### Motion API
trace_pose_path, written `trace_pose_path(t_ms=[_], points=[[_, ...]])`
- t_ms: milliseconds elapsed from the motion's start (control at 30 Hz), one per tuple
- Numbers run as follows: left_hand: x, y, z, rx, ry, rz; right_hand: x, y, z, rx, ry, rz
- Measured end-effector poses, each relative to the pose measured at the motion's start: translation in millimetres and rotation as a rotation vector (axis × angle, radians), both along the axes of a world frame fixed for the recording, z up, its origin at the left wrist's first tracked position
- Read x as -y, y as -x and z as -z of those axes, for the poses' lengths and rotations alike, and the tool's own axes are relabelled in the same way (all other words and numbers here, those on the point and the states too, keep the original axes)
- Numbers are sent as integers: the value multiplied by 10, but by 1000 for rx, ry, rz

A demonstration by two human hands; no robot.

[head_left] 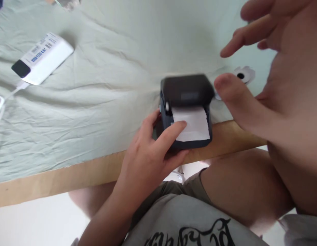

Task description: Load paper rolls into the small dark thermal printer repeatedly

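A small dark label printer (196, 143) with its lid (188, 89) raised sits at the table's front edge. White paper (195, 128) lies across its opening, over the front part. My left hand (150, 150) is wrapped around the printer's left and front side, its thumb pressing on the paper. My right hand (261, 65) is raised to the right of the lid, large and close to the camera, fingers and thumb apart with nothing between them. The lid is blurred, and whether the right thumb touches it I cannot tell. Beyond this hand lies a white paper roll (247, 74) with a dark core, partly hidden.
A white power bank (49, 59) with a black end lies at the left, a white cable (16, 89) plugged into it. Wrinkled pale green cloth (109, 68) covers the table, whose wooden edge (71, 176) runs along the front. My legs are below it.
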State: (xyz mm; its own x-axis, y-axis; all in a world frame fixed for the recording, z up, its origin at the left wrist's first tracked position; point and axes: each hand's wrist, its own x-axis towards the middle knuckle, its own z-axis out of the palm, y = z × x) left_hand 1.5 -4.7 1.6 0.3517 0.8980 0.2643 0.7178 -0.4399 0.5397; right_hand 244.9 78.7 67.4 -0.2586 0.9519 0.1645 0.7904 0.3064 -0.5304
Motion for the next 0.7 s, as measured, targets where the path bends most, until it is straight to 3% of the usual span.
trace_pose_path(t_ms=[67,167,267,567,700], points=[[-4,1,10,1,1,2,41,-16,-32,111,-146,-33],[-5,6,20,-5,2,1,87,-24,-15,272,-155,-99],[-1,14,31,4,-8,12,99,-42,47,342,-192,-74],[-1,2,11,-28,12,-21,-76,-74,74,369,223,-84],[5,-9,-18,-25,23,-26,-135,65,58,430,413,12]])
